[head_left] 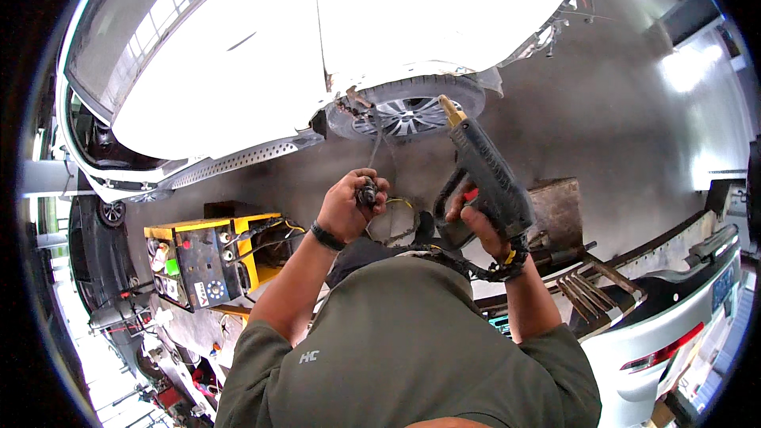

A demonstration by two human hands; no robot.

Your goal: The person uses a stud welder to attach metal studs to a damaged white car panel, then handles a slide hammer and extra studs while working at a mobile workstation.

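My right hand (pixel 480 227) is closed around the grip of a black pistol-shaped welding gun (pixel 493 168) with a brass-coloured tip and a red trigger. Its tip points up toward the wheel (pixel 408 115) of a white car and stands apart from the bodywork in this view. A thick dark cable (pixel 495 273) hangs by my right wrist. In my left hand (pixel 342 210), fingers are wrapped round a dark, knobbly handle-like piece (pixel 367 192). From it a thin grey strip (pixel 377 139) runs up toward the damaged panel edge (pixel 349 103) beside the wheel; its far end is unclear.
The white car's side (pixel 261 55) spans the front, with a perforated sill (pixel 238 163). Left of me stands a yellow and black machine (pixel 210 261) with cables. A rusty metal box (pixel 555 210), a metal rack (pixel 598 293) and a silver bumper (pixel 634 364) lie to the right.
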